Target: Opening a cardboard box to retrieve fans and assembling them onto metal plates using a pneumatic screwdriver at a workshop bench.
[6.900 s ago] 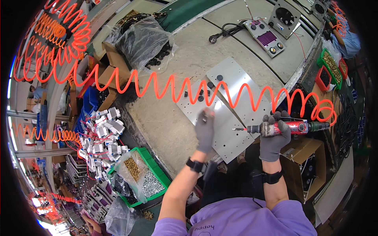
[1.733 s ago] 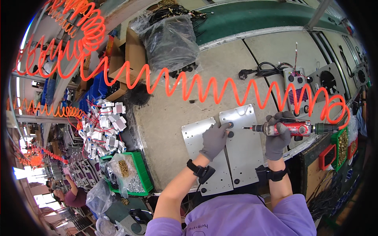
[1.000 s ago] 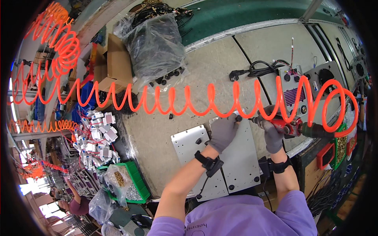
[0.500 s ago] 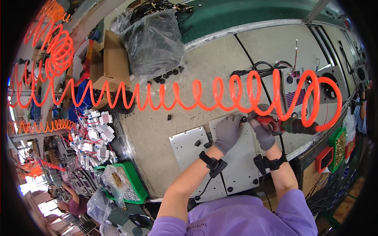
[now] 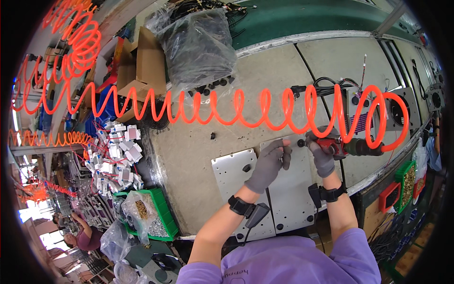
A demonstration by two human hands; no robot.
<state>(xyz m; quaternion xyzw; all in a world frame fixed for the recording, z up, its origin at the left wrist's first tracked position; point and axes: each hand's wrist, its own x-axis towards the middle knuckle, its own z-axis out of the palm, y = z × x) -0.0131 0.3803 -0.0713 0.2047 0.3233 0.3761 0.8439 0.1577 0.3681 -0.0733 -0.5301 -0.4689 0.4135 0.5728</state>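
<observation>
My right hand [image 5: 322, 160], in a grey glove, is closed around a red air screwdriver [image 5: 329, 143]. A black round foot [image 5: 301, 142] sits by the tool's tip, at the far edge of a flat metal plate [image 5: 293, 189]. My left hand [image 5: 266, 168], gloved too, hovers over the plates with its fingers loosely bent and apart, holding nothing I can see. Beside it, a second metal plate [image 5: 228, 170] carries a loose-looking black foot [image 5: 246, 167]. More black feet [image 5: 280, 226] sit along the plates' near edges.
An orange coiled air hose [image 5: 241, 109] stretches across the bench to the tool. Beyond lie a plastic-covered bundle [image 5: 198, 52], an open carton [image 5: 142, 66] and black cables [image 5: 326, 87]. White parts [image 5: 118, 156] pile up at left, above a green bin [image 5: 163, 213]. Another person [image 5: 87, 236] is far left.
My left hand has drawn back to the left from the black foot, and its fingers have parted. My right hand still grips the screwdriver. The whole view has shifted slightly.
</observation>
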